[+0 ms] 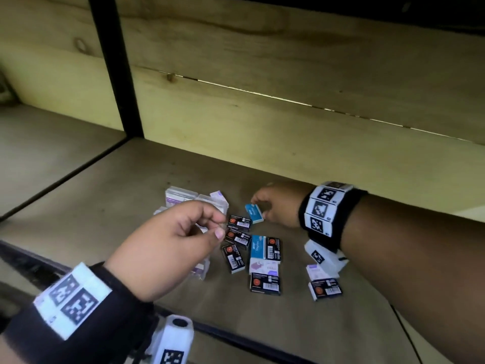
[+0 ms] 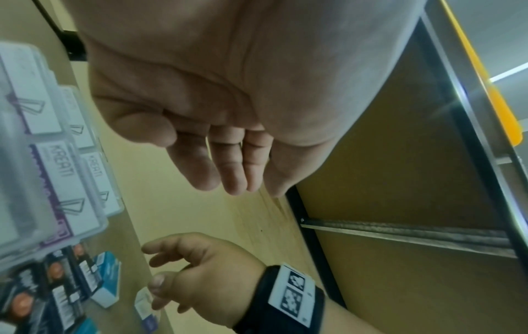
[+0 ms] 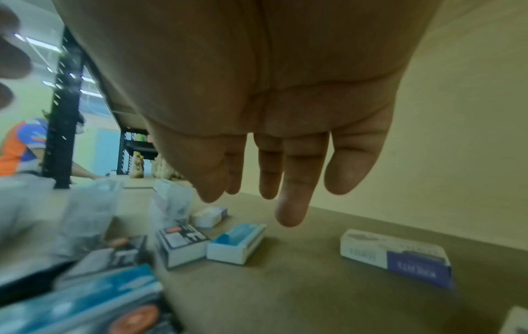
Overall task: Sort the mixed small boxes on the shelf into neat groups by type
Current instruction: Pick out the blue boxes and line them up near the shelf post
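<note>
Mixed small boxes lie in a loose heap on the wooden shelf (image 1: 126, 206). Among them are black boxes with an orange dot (image 1: 233, 258), blue staple boxes (image 1: 258, 246), white-and-purple boxes (image 1: 263, 266) and clear plastic cases with purple labels (image 1: 181, 197). My left hand (image 1: 216, 225) hovers over the heap's left side, its fingers loosely curled and holding nothing; the left wrist view shows its palm (image 2: 188, 158) bare. My right hand (image 1: 261, 207) hangs just above a small blue box (image 1: 254, 212) at the back of the heap. In the right wrist view its fingers (image 3: 291, 203) hang straight, and the blue box (image 3: 237, 244) lies on the shelf below.
A wooden back wall (image 1: 288, 114) stands close behind the heap. A black upright post (image 1: 115, 67) divides the shelf at the left. Bare shelf lies left of the heap and along the front edge (image 1: 236, 334). A lone white-and-purple box (image 3: 397, 257) lies to the right.
</note>
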